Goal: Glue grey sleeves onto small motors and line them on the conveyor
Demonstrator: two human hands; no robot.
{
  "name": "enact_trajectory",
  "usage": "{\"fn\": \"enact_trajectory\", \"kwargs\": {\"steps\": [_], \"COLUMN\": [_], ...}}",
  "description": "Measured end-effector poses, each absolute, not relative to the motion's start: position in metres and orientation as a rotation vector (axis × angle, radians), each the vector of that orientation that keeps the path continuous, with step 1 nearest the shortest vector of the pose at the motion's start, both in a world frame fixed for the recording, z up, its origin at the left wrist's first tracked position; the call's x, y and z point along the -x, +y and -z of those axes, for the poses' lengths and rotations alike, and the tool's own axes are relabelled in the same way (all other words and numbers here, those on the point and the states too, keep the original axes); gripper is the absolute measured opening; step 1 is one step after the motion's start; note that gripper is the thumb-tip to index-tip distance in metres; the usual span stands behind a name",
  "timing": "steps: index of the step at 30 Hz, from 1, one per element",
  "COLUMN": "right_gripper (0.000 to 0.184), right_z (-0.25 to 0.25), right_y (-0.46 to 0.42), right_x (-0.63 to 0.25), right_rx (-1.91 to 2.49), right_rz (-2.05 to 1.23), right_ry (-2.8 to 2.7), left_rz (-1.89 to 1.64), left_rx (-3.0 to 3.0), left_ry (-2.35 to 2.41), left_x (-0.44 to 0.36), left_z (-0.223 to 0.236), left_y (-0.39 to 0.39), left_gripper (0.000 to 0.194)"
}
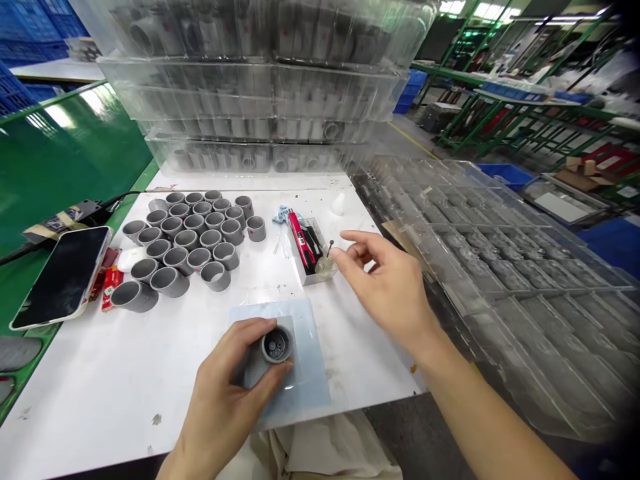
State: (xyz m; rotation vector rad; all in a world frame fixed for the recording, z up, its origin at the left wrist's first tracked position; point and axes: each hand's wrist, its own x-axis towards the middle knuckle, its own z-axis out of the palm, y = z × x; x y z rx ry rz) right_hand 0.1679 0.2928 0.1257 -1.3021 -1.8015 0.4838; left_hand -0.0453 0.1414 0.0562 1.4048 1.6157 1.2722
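My left hand (225, 373) is closed around a short grey plastic tube (269, 353), its round mouth tilted up towards me. Small dark round parts show down inside it. The tube is held over a light blue sheet (315, 373). To the right, my right hand (383, 277) hovers with thumb and index finger apart and the other fingers curled. Just left of its thumb, a thin dark-headed stick (330, 247) rises from a small clear jar (326, 265). That jar sits at the near end of a clear tray (309, 279), which also holds a red-and-black utility knife (300, 241).
Many similar grey tubes (186, 241) stand at the left of the white table (100, 373). A phone (63, 277) lies beyond them on the left edge. Stacked clear trays (270, 100) of tubes rise behind; more clear trays (500, 267) stand right. A white cone (338, 204) stands behind the tray.
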Motion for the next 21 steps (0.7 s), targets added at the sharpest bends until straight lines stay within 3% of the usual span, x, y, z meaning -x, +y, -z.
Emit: {"fn": "enact_trajectory", "kwargs": {"steps": [3, 12, 17, 21], "right_gripper": [0.012, 0.009, 0.003, 0.010], "right_z": [-0.132, -0.119, -0.143, -0.158], "right_y": [0.307, 0.306, 0.286, 0.252], "right_x": [-0.164, -0.170, -0.170, -0.162], "right_rx": [1.301, 1.148, 1.084, 1.017], "right_rz": [-0.426, -0.196, 0.014, -0.180], "right_ry": [-1.973, -1.932, -1.601, -1.477], "left_rz": [-1.266, -1.230, -1.228, -1.239], "left_rx": [-1.439, -1.168, -1.245, -1.257], "left_ry": [1.600, 1.650, 1.605, 1.605], "left_x": [0.048, 0.048, 0.050, 0.050], "left_z": [-0.050, -0.055, -0.052, -0.052], "left_y": [0.140, 0.140, 0.141, 0.143], "left_gripper": [0.039, 0.039, 0.039, 0.039]}}
